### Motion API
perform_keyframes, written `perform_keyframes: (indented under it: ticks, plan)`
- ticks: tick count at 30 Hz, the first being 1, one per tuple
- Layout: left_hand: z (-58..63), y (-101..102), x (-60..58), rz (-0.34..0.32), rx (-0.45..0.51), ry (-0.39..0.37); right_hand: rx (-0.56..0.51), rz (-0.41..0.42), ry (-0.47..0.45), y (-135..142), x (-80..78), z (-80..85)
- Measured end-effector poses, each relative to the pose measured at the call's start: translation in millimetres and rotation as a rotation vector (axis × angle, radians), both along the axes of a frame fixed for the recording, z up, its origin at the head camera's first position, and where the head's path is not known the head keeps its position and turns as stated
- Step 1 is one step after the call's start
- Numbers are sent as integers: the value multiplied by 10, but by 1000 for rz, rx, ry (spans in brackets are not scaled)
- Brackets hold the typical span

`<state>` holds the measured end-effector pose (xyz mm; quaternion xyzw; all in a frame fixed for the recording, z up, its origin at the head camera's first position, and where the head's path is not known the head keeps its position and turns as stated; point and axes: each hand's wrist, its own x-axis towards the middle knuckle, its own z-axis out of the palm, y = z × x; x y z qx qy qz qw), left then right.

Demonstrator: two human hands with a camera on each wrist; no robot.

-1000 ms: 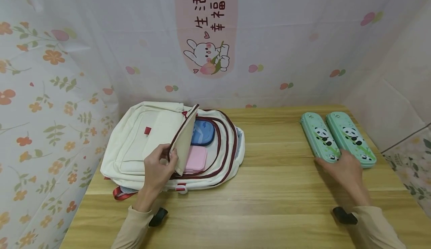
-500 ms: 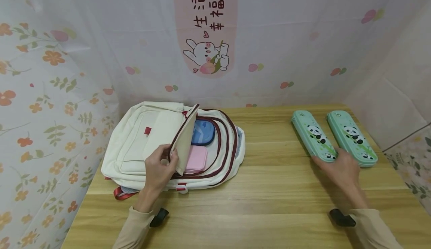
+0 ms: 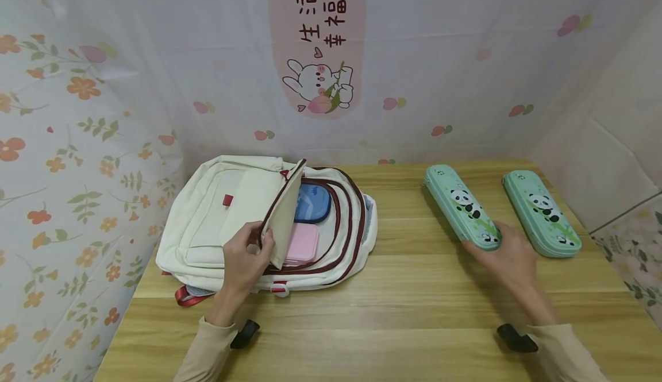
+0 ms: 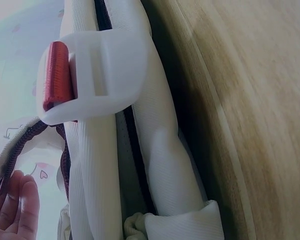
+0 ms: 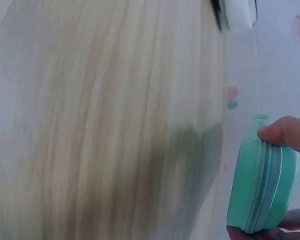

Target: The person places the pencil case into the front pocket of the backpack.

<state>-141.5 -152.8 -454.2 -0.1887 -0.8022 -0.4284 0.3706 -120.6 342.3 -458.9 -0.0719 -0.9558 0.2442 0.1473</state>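
A cream backpack (image 3: 207,215) with dark red zipper trim lies on its back at the left of the table. My left hand (image 3: 247,258) pinches the edge of its front pocket flap and holds it up. Inside the pocket sit a blue case (image 3: 312,203) and a pink case (image 3: 302,244). At the right, my right hand (image 3: 507,255) grips the near end of a mint green panda pencil case (image 3: 461,207). The right wrist view shows the thumb on one side of the zipped pencil case (image 5: 262,185) and fingers on the other.
A second mint panda pencil case (image 3: 542,212) lies near the table's right edge. A white buckle (image 4: 97,75) with red webbing hangs on the backpack's near side. Printed cloth (image 3: 439,54) stands behind the wooden table (image 3: 403,313).
My right hand has moved left with the pencil case, which was beside the second one and now stands apart from it. The left hand and flap have stayed put.
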Motion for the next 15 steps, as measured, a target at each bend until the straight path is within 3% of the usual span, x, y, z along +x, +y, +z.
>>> perform_keyframes:
  ticks: [7,15]
  plan:
    - [-37,-1,-6,-1,11,1,29,75,50,-193,15,78]
    - [2,12,6,-25,24,-13,37,131,69,-402,47,198]
